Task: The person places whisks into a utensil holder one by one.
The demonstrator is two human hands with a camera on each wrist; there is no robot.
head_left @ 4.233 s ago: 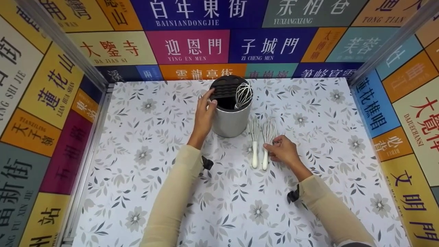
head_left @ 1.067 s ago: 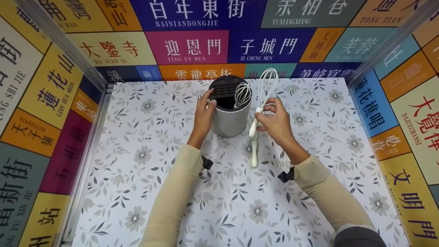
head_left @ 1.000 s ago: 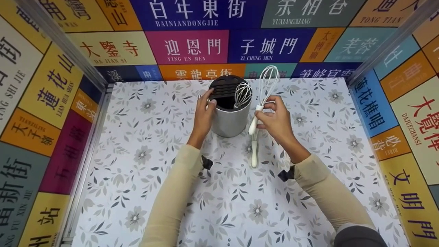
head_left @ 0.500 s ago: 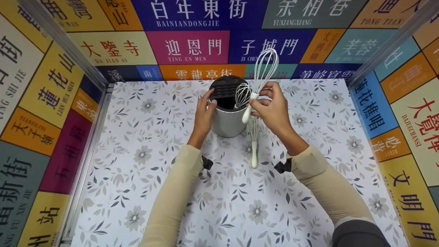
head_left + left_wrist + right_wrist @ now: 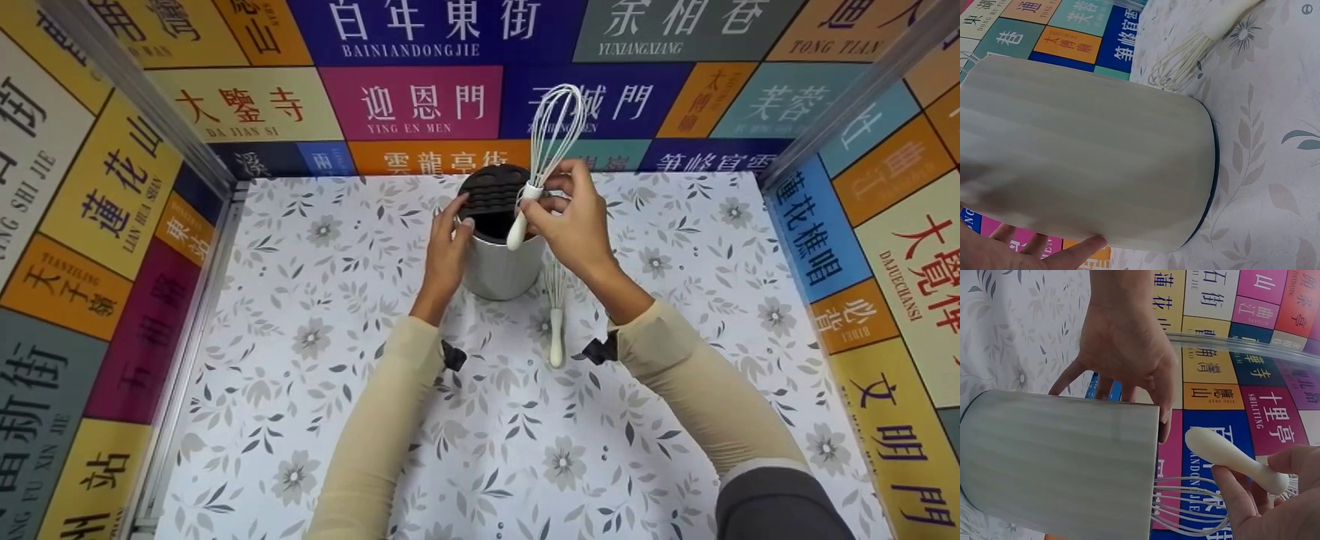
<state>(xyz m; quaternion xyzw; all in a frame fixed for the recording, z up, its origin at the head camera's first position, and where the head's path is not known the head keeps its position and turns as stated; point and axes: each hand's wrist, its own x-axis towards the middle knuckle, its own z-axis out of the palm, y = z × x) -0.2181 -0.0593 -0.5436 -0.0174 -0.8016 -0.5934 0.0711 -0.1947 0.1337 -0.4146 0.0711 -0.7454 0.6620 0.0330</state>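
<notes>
The step in hand looks like dropping the whisk (image 5: 532, 192) handle-first into the holder (image 5: 501, 271). The right hand (image 5: 574, 216) pinches the whisk by its collar, wires up, over the right front of the holder's mouth. In the right wrist view the handle's end is above the rim and apart from it, and the whisk is tilted, wires leaning to the holder's right. The left hand (image 5: 444, 247) is clamped lightly on the holder's left rim, fingers against the outer wall.

To do it well, stand the whisk more upright and aim for the dark gap in front of the holder's grooved insert (image 5: 491, 187). A second whisk (image 5: 1188, 503) pokes from the mouth's right side, so entering left of it should keep the wires from tangling. Lower gently and let go only once the handle is well inside. Left-hand pressure should stop the holder shifting on the surface (image 5: 300, 397). Mind the third whisk (image 5: 556, 322), lying at the holder's right front.
</notes>
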